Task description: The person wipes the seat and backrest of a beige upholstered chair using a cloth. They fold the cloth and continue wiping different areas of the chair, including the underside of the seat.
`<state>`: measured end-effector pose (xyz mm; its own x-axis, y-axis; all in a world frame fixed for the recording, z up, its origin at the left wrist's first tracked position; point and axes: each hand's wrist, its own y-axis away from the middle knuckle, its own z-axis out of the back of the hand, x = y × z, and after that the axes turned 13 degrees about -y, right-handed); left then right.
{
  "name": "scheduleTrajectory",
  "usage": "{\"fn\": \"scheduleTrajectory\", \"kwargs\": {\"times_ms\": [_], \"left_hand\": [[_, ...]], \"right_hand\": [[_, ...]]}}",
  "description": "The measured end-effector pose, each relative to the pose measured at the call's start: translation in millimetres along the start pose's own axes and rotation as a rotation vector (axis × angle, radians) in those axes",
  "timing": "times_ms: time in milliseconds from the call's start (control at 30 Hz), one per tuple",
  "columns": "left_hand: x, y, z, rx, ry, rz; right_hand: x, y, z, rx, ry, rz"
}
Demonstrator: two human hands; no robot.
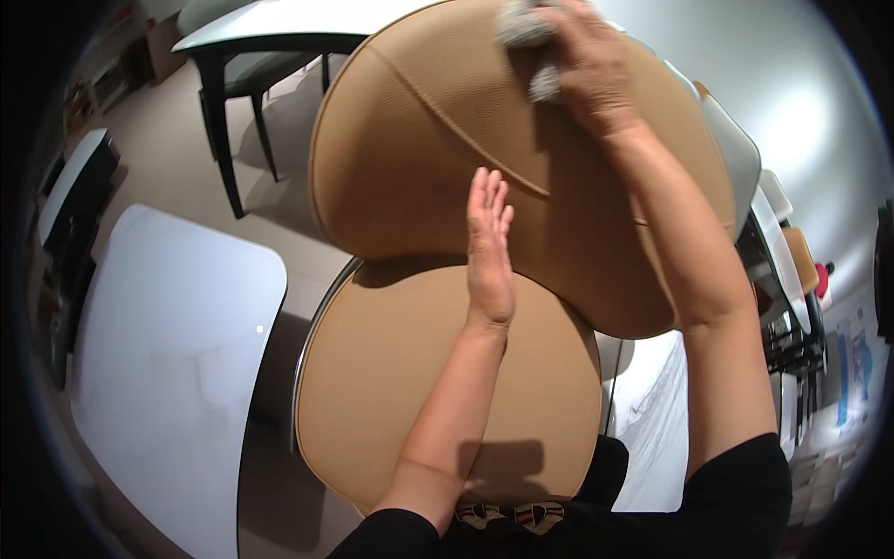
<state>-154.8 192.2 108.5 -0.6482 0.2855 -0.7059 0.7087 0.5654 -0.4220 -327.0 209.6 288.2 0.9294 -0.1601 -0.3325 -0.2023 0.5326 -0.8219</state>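
Observation:
Before me stands a tan leather chair with a round seat [363, 363] and a wide curved backrest [391, 161] crossed by a raised seam. My right hand [594, 70] is at the upper part of the backrest, its fingers around a grey cloth [524, 24] that lies against the leather; part of the cloth shows below the palm. My left hand [491, 251] is held up over the seat, in front of the lower backrest, with its fingers extended and nothing in it. Whether it touches the leather cannot be told.
A glossy white tabletop [174, 349] lies to the left. Another white table [279, 24] with black legs and a grey chair [258, 77] stand beyond. A marble-patterned surface [653, 419] is at the right, with more chairs [730, 143] and tables along the right side.

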Motion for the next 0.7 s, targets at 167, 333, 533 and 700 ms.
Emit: {"fn": "scheduleTrajectory", "kwargs": {"times_ms": [167, 333, 533, 700], "left_hand": [[-5.8, 1.0, 0.3, -0.121, 0.060, 0.044], [-15.6, -10.0, 17.5, -0.559, 0.177, -0.028], [-48.5, -11.4, 53.0, -0.820, 0.169, -0.107], [-80.4, -9.4, 62.2, -1.058, -0.243, -0.272]], "right_hand": [[52.4, -34.1, -14.8, -0.010, -0.104, -0.117], [112.8, -12.0, -87.0, -0.110, -0.315, 0.148], [144.8, 73.2, -86.2, 0.232, -0.531, 0.231], [151.7, 142.5, -96.8, 0.404, -0.477, 0.326]]}}
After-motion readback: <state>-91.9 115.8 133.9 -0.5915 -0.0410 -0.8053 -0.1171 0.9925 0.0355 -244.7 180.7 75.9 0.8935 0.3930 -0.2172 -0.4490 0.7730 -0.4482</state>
